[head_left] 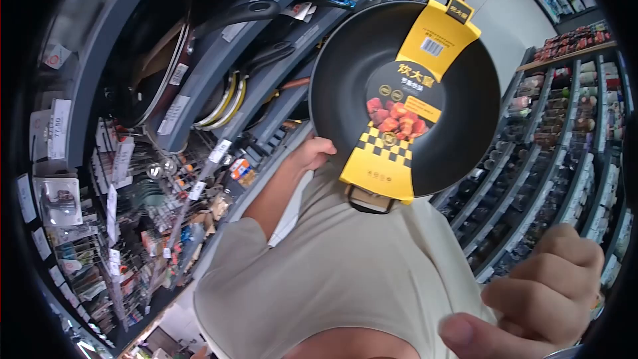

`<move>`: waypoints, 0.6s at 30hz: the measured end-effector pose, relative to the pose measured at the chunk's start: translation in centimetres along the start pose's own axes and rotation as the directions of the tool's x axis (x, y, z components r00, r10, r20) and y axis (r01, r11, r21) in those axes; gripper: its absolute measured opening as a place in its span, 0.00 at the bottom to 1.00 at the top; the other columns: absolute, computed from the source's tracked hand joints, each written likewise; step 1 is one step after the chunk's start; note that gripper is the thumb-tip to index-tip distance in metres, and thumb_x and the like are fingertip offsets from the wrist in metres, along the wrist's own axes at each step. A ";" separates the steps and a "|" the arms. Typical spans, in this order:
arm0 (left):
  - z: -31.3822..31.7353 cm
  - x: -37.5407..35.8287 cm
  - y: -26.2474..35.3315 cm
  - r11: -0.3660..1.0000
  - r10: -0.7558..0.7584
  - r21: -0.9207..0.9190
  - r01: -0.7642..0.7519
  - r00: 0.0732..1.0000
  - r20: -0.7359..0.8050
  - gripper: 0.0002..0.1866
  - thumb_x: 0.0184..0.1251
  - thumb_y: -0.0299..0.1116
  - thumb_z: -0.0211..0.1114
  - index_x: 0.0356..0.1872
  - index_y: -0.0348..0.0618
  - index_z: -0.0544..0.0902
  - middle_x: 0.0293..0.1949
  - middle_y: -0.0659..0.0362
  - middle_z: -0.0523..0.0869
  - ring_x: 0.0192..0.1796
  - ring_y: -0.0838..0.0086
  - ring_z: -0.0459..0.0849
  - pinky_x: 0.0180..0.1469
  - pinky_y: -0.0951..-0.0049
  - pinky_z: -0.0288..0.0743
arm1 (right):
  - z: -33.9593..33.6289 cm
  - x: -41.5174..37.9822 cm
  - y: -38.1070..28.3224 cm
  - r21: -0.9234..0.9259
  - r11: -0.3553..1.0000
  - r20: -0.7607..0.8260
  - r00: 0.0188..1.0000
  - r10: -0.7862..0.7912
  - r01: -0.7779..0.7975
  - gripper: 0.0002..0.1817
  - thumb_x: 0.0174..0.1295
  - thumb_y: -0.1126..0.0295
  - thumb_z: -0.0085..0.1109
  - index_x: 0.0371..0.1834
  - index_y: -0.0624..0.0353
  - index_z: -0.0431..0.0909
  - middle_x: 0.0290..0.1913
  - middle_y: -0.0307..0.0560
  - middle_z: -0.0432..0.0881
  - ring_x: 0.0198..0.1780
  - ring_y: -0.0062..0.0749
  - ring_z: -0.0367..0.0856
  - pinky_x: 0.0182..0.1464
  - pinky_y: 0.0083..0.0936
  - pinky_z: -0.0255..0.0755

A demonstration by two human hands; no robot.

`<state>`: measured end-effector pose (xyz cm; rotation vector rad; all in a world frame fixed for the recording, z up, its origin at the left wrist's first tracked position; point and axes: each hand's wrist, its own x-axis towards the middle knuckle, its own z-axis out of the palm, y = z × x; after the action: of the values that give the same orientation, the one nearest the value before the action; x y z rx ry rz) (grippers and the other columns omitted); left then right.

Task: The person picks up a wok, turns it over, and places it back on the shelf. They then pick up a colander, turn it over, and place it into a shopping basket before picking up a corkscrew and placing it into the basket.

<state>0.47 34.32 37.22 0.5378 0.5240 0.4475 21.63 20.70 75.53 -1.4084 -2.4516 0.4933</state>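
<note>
Curved by the lens, blue-grey metal store shelving (101, 40) lines the left, white rectangular price labels (218, 151) along its front edges. Opposite stand tiered dark shelves with pale edge strips (575, 189), small wares packed behind them; a wood-coloured ledge (565, 56) crosses their top end. Between the two, a plain pale surface (515, 3), floor or wall unclear, catches white light.

Left arm (278, 189) extends forward at the torso's (345, 272) left side, left grip (316, 153) thumb visible, other fingers mostly hidden; right grip (545, 286) beside the torso's right, nearer the camera, fingers curled inward, thumb pointing torso-ward.
</note>
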 end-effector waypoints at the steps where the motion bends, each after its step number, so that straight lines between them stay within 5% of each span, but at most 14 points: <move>1: -0.7 0.1 -0.1 0.999 0.044 0.030 -0.046 0.997 0.064 0.28 0.38 0.17 0.53 0.49 0.32 0.74 0.42 0.53 0.80 0.45 0.68 0.80 0.48 0.72 0.73 | -0.3 0.7 -1.2 0.031 0.996 0.014 0.996 0.085 -0.086 0.16 0.40 0.61 0.61 0.35 0.49 0.82 0.31 0.42 0.79 0.28 0.29 0.76 0.33 0.26 0.66; 2: -1.0 0.1 0.0 0.999 0.031 0.028 -0.033 0.997 0.068 0.28 0.38 0.17 0.53 0.50 0.32 0.73 0.42 0.53 0.80 0.46 0.68 0.80 0.48 0.71 0.73 | -0.4 0.9 -1.7 0.056 0.984 0.035 0.985 0.168 -0.170 0.21 0.36 0.58 0.63 0.40 0.44 0.85 0.35 0.43 0.83 0.30 0.29 0.79 0.35 0.23 0.66; 4: -0.7 0.1 0.0 0.999 0.019 0.028 -0.020 0.998 0.056 0.30 0.37 0.17 0.53 0.51 0.32 0.72 0.43 0.53 0.80 0.47 0.67 0.79 0.49 0.71 0.73 | 0.7 0.6 -1.2 0.101 0.992 -0.118 0.990 0.083 -0.071 0.18 0.40 0.58 0.62 0.38 0.44 0.86 0.34 0.41 0.83 0.29 0.29 0.79 0.34 0.24 0.66; 7: 0.0 -0.3 0.0 1.000 0.027 -0.015 -0.026 0.998 0.049 0.28 0.37 0.17 0.55 0.50 0.31 0.75 0.47 0.50 0.81 0.50 0.64 0.80 0.54 0.67 0.73 | 4.2 2.0 -3.6 0.258 0.941 -0.564 0.757 0.330 -0.218 0.15 0.43 0.57 0.63 0.36 0.43 0.86 0.33 0.37 0.83 0.28 0.26 0.79 0.31 0.19 0.65; 9: 0.9 -0.8 0.1 0.998 0.065 -0.005 -0.065 0.998 -0.010 0.28 0.37 0.17 0.56 0.50 0.32 0.75 0.45 0.50 0.81 0.48 0.64 0.81 0.54 0.66 0.73 | 2.5 1.8 -2.8 0.176 0.969 -0.427 0.873 0.235 -0.175 0.15 0.43 0.57 0.63 0.36 0.43 0.85 0.33 0.36 0.83 0.28 0.25 0.78 0.29 0.17 0.64; 12: 1.8 -1.1 0.0 0.989 0.146 0.017 -0.145 0.986 -0.076 0.28 0.37 0.17 0.56 0.49 0.31 0.75 0.44 0.51 0.81 0.47 0.64 0.81 0.53 0.67 0.74 | 3.0 1.0 -1.7 0.145 0.979 -0.401 0.896 0.190 -0.143 0.14 0.45 0.58 0.63 0.36 0.44 0.85 0.34 0.37 0.83 0.28 0.25 0.78 0.28 0.17 0.64; 18: 0.0 -1.9 -1.0 0.998 0.056 0.011 -0.056 0.998 0.010 0.30 0.38 0.17 0.54 0.52 0.32 0.71 0.45 0.51 0.80 0.47 0.67 0.80 0.49 0.70 0.74 | 2.6 -0.1 -1.4 0.114 0.988 -0.386 0.912 0.138 -0.101 0.12 0.47 0.60 0.63 0.37 0.45 0.84 0.37 0.40 0.82 0.29 0.25 0.77 0.25 0.17 0.65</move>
<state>-0.76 32.54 37.27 0.5661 0.5036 0.4958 19.59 19.52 73.79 -1.4624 -2.0097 0.3055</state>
